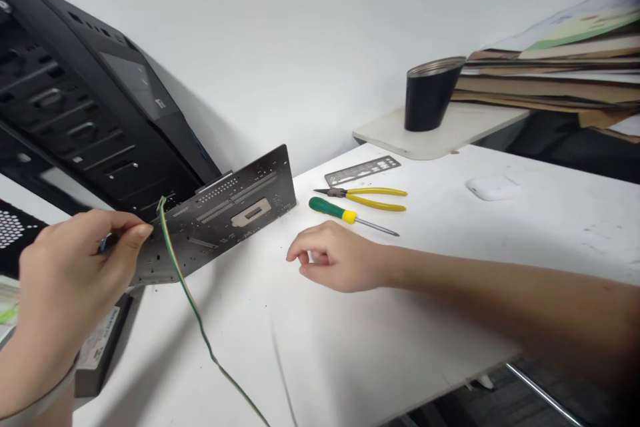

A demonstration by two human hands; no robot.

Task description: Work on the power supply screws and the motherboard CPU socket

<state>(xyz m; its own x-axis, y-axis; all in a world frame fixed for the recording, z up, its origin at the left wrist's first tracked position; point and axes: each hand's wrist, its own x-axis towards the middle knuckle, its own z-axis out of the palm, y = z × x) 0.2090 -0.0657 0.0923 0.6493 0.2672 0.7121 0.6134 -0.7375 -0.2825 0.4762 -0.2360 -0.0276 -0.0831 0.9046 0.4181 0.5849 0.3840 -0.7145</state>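
Note:
My left hand (83,273) is closed at the near left edge of a dark motherboard (225,220), thumb and forefinger pinched together. The board stands tilted on its long edge with its solder side toward me, leaning near the computer case. A green and yellow wire (193,300) hangs over the board's left part and runs down the table. My right hand (340,257) hovers over the white table, fingers loosely curled, thumb tip apart from them, nothing visible in it. Just beyond it lie a green and yellow screwdriver (333,209) and yellow-handled pliers (375,198).
A black computer case (100,80) stands at the left against the wall. A metal I/O shield (363,171) lies behind the pliers. A white case (493,187) rests at the right. A dark cup (430,97) sits on a raised shelf (385,137), beside stacked papers (545,83).

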